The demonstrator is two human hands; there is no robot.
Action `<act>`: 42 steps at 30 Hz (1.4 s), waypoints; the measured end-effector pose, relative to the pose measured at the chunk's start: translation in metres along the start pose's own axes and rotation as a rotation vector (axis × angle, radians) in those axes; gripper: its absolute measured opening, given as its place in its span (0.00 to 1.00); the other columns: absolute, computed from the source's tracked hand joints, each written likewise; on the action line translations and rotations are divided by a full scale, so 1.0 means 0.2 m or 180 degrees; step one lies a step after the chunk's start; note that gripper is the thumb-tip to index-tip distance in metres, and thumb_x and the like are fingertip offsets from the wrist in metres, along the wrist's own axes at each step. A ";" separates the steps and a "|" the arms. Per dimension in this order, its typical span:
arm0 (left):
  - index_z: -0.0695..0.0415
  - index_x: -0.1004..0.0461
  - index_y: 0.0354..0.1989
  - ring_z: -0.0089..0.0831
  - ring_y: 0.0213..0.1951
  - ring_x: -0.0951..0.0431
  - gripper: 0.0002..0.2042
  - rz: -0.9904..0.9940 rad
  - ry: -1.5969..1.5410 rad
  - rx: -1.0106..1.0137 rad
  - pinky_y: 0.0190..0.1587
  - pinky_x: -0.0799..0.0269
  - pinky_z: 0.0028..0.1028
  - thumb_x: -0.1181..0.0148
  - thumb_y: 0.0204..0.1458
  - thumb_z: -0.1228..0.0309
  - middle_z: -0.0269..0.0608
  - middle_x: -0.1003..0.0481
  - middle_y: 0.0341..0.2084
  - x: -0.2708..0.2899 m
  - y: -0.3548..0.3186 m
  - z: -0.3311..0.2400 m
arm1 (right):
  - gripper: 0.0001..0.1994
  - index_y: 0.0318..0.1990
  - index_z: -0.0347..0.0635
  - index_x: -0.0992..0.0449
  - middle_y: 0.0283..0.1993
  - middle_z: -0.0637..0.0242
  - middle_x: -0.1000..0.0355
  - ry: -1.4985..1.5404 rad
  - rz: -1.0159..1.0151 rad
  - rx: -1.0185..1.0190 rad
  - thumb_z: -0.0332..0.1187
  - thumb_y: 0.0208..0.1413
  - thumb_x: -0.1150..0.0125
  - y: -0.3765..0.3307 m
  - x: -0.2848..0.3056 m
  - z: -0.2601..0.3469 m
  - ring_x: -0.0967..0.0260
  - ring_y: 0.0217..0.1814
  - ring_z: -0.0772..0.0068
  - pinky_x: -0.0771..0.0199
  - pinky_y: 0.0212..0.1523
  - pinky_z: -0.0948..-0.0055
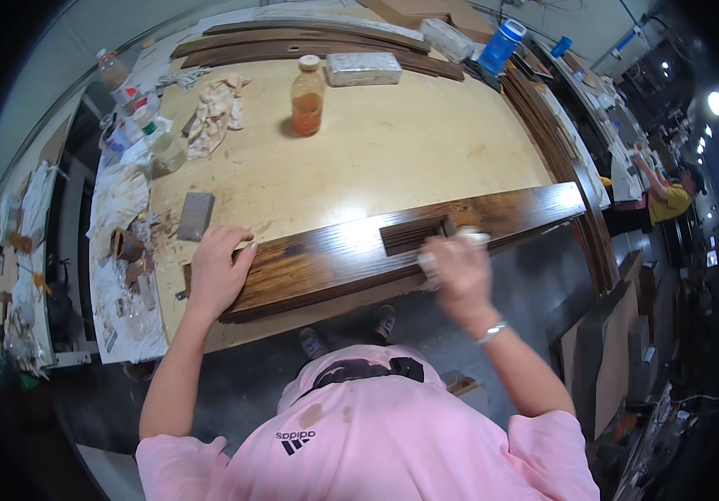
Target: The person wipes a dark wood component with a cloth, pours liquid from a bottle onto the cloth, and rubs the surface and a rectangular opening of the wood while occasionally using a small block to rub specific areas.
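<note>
A long, glossy dark-brown wooden board (326, 257) with a rectangular cutout lies slantwise along the table's near edge. At its left end my left hand (219, 269) grips the board with bent fingers. My right hand (465, 282), smeared by motion, is closed on a crumpled white cloth (471, 237) just by the right side of the cutout. Only parts of the cloth show around the fingers. Beyond my left hand rests a grey sanding block (196, 215).
A glass bottle of orange-brown liquid (306, 107) stands on the pale table (410, 142). Behind it are a wrapped block (364, 69) and dark wooden strips (293, 55). A stained rag (216, 113) and plastic bottles (163, 147) sit left. At far right, a person in yellow (668, 203) works.
</note>
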State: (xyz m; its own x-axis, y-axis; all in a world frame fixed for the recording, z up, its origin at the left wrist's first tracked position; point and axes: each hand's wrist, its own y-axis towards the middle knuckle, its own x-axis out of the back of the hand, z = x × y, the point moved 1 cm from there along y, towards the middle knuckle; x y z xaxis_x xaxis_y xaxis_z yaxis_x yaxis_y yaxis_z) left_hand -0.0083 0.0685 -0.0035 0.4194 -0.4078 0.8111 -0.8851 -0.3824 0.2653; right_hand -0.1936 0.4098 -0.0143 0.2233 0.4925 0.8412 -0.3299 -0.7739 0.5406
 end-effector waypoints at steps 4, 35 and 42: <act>0.61 0.24 0.35 0.46 0.43 0.26 0.06 0.0063 0.0156 -0.0214 0.47 0.30 0.39 0.42 0.54 0.72 0.46 0.24 0.35 -0.05 0.04 -0.05 | 0.09 0.42 0.39 0.20 0.44 0.58 0.24 -0.0694 -0.0851 -0.1938 0.31 0.57 0.39 -0.24 0.37 -0.61 0.33 0.47 0.54 0.32 0.51 0.59; 0.63 0.25 0.35 0.51 0.35 0.27 0.09 0.0553 0.0649 0.0073 0.39 0.32 0.41 0.50 0.60 0.71 0.54 0.29 0.29 -0.07 0.03 -0.03 | 0.09 0.31 0.35 0.29 0.51 0.53 0.39 0.0257 -0.1474 -0.3398 0.28 0.48 0.34 -0.17 -0.06 -0.53 0.41 0.54 0.50 0.38 0.55 0.55; 0.62 0.25 0.36 0.52 0.35 0.27 0.10 0.0583 0.0649 -0.0022 0.39 0.32 0.42 0.50 0.60 0.70 0.54 0.28 0.29 -0.08 0.02 0.00 | 0.10 0.28 0.36 0.32 0.45 0.54 0.36 0.0179 -0.1895 -0.3505 0.27 0.45 0.34 -0.25 -0.02 -0.71 0.40 0.51 0.49 0.37 0.53 0.56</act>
State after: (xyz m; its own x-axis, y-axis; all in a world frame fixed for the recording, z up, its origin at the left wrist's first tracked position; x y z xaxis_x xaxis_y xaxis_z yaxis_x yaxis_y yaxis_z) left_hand -0.0188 0.0739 -0.0157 0.2034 -0.2940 0.9339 -0.9441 -0.3118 0.1074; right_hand -0.3074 0.5025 -0.0440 0.5704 0.6883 0.4482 -0.7879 0.3042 0.5355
